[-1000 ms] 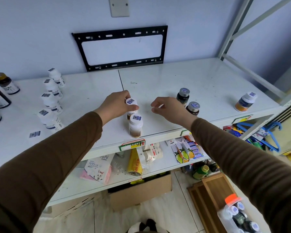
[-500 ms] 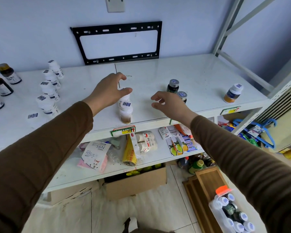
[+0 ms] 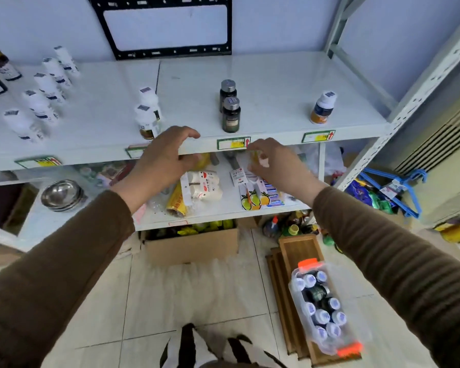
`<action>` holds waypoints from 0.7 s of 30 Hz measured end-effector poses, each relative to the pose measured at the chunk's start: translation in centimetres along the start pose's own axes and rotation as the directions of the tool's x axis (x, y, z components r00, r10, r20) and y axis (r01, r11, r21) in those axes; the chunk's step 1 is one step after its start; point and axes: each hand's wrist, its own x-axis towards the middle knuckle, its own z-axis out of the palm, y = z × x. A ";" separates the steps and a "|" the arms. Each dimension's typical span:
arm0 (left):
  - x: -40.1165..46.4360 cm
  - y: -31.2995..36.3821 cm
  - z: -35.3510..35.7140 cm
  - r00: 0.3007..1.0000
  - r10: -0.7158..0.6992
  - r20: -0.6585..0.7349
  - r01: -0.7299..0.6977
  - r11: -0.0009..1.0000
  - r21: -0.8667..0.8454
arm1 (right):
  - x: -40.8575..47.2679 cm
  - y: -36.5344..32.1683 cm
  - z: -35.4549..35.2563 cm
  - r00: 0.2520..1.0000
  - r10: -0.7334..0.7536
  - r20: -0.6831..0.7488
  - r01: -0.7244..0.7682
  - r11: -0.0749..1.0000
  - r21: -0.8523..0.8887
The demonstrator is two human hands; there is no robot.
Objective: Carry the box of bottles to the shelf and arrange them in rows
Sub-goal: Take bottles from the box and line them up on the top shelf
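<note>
- While both hands hover empty before its front edge, the white shelf (image 3: 263, 75) carries bottles in short rows.
- Clear plastic box (image 3: 327, 309), holding more bottles, lies on wooden trays on the floor.
- Left hand (image 3: 162, 155): fingers loosely curled, wide.
- Right hand (image 3: 276, 163): fingers loosely curled.
- Two white bottles (image 3: 148, 112) and two dark bottles (image 3: 230, 107) stand near the front edge.

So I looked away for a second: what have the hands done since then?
The left hand let go of the rear white bottle and drew back off the shelf; the right hand drew back too. Both are empty. The bottles stayed in place.
</note>
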 end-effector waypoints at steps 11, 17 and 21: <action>-7.0 4.7 13.4 0.976 0.008 0.219 0.004 0.998 -0.055 | -14.9 8.2 2.0 0.975 0.201 0.092 -0.202 0.979 0.006; -12.0 8.2 22.2 0.914 -0.014 0.405 0.058 0.994 -0.098 | -23.2 15.8 4.8 0.908 0.369 0.197 -0.377 0.926 0.003; -14.0 11.1 28.3 0.881 0.001 0.474 0.053 0.993 -0.101 | -27.7 21.7 6.8 0.834 0.491 0.251 -0.518 0.854 0.052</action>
